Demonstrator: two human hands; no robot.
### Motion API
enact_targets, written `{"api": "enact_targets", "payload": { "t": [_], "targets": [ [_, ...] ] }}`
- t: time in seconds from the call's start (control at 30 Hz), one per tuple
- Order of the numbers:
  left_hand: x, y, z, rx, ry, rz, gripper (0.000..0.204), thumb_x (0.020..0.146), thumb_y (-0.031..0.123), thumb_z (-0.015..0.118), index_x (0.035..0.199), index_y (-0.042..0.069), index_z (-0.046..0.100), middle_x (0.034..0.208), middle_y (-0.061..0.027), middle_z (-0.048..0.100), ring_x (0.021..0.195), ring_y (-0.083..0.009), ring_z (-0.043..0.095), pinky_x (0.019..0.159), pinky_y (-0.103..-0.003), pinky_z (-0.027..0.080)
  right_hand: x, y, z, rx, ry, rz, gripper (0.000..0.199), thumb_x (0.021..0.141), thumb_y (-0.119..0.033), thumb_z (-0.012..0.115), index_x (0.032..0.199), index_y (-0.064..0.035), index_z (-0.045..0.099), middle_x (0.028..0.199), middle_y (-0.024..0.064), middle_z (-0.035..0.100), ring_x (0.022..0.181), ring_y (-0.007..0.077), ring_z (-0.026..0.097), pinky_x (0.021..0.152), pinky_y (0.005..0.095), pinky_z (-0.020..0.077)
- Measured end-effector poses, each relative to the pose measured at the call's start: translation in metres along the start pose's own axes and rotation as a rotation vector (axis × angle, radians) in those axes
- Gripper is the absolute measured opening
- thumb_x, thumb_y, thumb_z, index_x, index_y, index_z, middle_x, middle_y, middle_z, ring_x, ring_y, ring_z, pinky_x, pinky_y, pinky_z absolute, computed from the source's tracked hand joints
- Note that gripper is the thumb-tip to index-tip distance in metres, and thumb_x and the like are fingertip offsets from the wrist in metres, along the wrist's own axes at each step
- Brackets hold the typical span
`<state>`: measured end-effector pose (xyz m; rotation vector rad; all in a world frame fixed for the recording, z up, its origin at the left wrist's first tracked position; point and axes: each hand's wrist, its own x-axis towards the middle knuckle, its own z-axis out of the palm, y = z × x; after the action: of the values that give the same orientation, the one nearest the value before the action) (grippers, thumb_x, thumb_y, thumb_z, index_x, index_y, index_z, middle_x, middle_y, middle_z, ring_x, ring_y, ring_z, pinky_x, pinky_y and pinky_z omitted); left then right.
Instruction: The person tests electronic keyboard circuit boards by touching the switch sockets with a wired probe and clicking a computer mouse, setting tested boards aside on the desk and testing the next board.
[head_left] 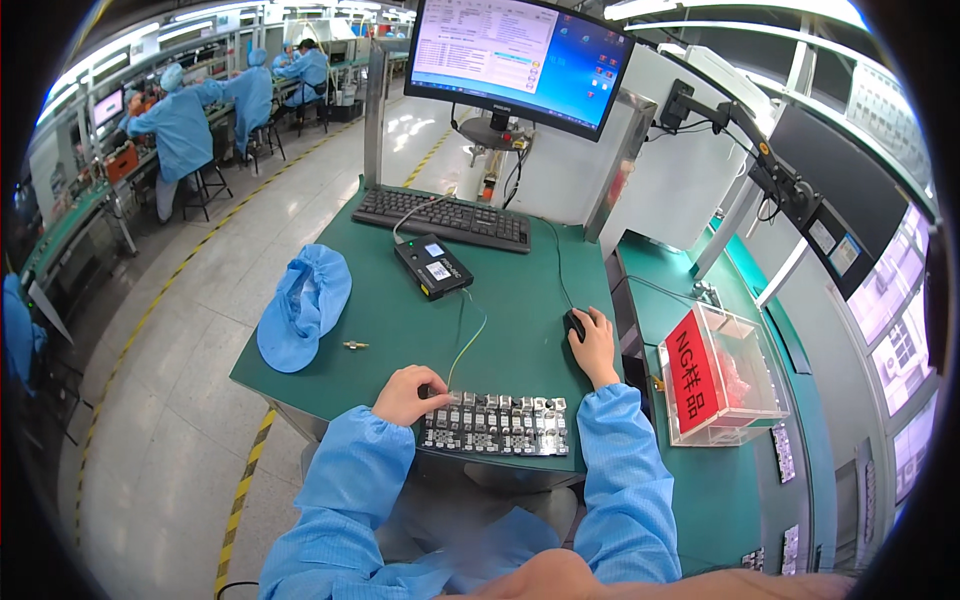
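Observation:
At the near edge of the green table lies a panel of small circuit boards (497, 425) with rows of metal connectors. My left hand (408, 395) is closed in a pinch at its upper left corner, where a thin yellow-green wire (470, 343) runs into my fingertips. The wire's tip is hidden there. That wire comes from a black box (433, 268) with a small lit screen and a label. To the right of the panel, my right hand (596, 346) rests wrapped over a black computer mouse (574, 325).
A black keyboard (445, 218) lies at the back below a lit monitor (520, 58). A blue cap (305, 308) and a small brass connector (355, 346) lie left. A clear box (745, 390) with a red sign stands right. Several people in blue work far left.

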<state>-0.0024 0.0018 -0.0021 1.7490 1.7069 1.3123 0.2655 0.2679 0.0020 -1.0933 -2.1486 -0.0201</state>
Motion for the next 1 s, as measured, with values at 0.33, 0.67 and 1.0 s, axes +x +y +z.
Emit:
{"api": "enact_targets", "payload": {
  "t": [0.33, 0.67, 1.0],
  "targets": [
    [-0.0019, -0.0006, 0.0003, 0.012, 0.008, 0.008, 0.019, 0.073, 0.023, 0.077, 0.077, 0.007, 0.067, 0.081, -0.0042, 0.064, 0.081, -0.0223, 0.059, 0.075, -0.034, 0.046, -0.0015, 0.0001, 0.0009, 0.016, -0.028, 0.025, 0.041, 0.079, -0.018, 0.064, 0.119, -0.0177, 0.061, 0.128, 0.0121, 0.051, 0.116, 0.034, 0.048, 0.096, 0.0413, 0.0435],
    [-0.0012, 0.0062, -0.0024, 0.043, -0.014, -0.02, 0.018, 0.072, 0.018, 0.078, 0.078, 0.005, 0.066, 0.084, -0.0049, 0.065, 0.082, -0.0213, 0.061, 0.076, -0.032, 0.048, -0.0012, 0.0041, 0.0052, -0.007, 0.033, -0.026, 0.04, 0.076, -0.017, 0.064, 0.116, -0.016, 0.063, 0.122, 0.0147, 0.055, 0.113, 0.035, 0.049, 0.094, 0.0429, 0.0434],
    [0.0, 0.008, -0.0039, 0.067, -0.016, -0.018, 0.02, 0.074, 0.021, 0.077, 0.084, 0.006, 0.066, 0.083, -0.0065, 0.064, 0.081, -0.0223, 0.061, 0.075, -0.033, 0.047, -0.0002, 0.0032, 0.0047, -0.012, 0.016, -0.017, 0.041, 0.077, -0.017, 0.065, 0.117, -0.0161, 0.062, 0.122, 0.0134, 0.055, 0.114, 0.0343, 0.049, 0.096, 0.0422, 0.0422]
  ]
}}
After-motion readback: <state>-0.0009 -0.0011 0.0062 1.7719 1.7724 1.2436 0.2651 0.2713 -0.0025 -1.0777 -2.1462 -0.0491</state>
